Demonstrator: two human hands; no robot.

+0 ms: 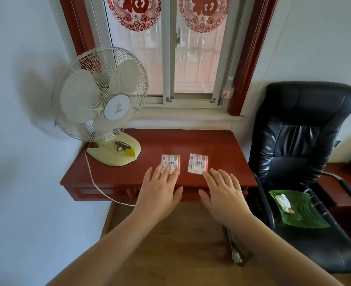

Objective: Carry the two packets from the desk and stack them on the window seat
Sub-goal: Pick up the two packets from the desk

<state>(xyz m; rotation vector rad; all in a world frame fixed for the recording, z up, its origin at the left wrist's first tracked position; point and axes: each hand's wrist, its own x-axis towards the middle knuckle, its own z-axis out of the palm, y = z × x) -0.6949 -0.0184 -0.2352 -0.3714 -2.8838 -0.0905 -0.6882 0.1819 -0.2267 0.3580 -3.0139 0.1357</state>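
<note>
**Both hands reaching for the packets**

The two packets lie flat and side by side, a little apart, toward the front of the red surface (211,145) — the left packet (171,161) nearer the fan (100,93), the right packet (197,163) nearer the black chair (298,141). The left hand (160,190) is palm down with its fingers (167,172) spread and overlapping the near edge of its packet; the right hand (224,195) is likewise flat and spread, fingers apart, its tips just short of the other packet. Neither hand is clamped on anything.

Judged from this, the step is the pickup. Thin, flat packets give little edge to pinch, so it would pay to slide each one toward the front lip of the surface, or press a fingertip down and lever a corner up, then take it between thumb and fingers. Carrying one per hand keeps the stacking simple: lay one on the window seat (183,118) first (the pale ledge just behind the surface, under the window), then square the second on top.

Hard to make out: whether the left fingers actually touch the packet or hover above it, the packets' small print, and their thickness. The fan hides the left end of the ledge — so the free room there is uncertain.
</note>
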